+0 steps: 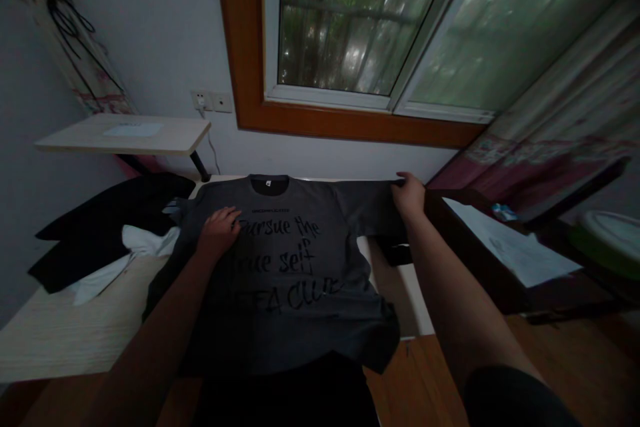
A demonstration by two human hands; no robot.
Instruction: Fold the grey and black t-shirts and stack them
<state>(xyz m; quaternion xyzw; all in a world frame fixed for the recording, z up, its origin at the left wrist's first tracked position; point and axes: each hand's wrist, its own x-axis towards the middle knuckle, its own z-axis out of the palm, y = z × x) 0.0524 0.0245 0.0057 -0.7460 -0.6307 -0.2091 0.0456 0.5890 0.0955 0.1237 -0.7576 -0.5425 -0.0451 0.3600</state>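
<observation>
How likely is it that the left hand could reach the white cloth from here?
Probably yes: the left hand rests on the grey shirt, and the white cloth shows just past the shirt's edge, with nothing standing between them.

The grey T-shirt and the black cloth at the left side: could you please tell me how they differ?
The grey T-shirt is spread out, while the black cloth lies in a loose heap.
The T-shirt bears dark lettering; none shows on the black cloth.
The left hand and right hand touch the T-shirt, but not the black cloth.
Both lie on the pale table.
</observation>
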